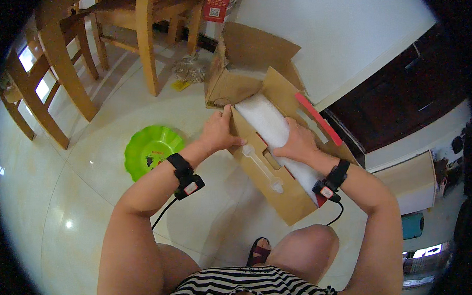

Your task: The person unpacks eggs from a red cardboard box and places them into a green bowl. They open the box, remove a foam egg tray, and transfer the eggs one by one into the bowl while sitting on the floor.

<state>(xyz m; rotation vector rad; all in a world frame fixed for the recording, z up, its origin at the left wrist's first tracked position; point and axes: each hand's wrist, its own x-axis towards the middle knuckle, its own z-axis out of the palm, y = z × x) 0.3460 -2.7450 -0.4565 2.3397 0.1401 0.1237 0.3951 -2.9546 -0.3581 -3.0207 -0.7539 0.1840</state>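
A long brown cardboard box [254, 167] lies open before me on the floor, tilted diagonally. A plastic carry handle [262, 170] runs along its near wall beside a cut-out slot. White foam packing [262, 115] fills the opening. My left hand [220, 129] grips the box's far-left end, thumb on the near wall and fingers at the corner. Over the foam is my right hand [298, 142], its thumb on the near side and its fingertips largely hidden towards the far side. The raised lid flap [285, 85] stands behind, with a red strip [319, 118] along it.
A larger open cardboard carton [234, 85] stands against the wall. Left of my box sits a green scalloped plastic basin [142, 144]. Wooden chairs [146, 47] are at upper left, near a clear bag [190, 70]. A dark door [393, 94] is at right.
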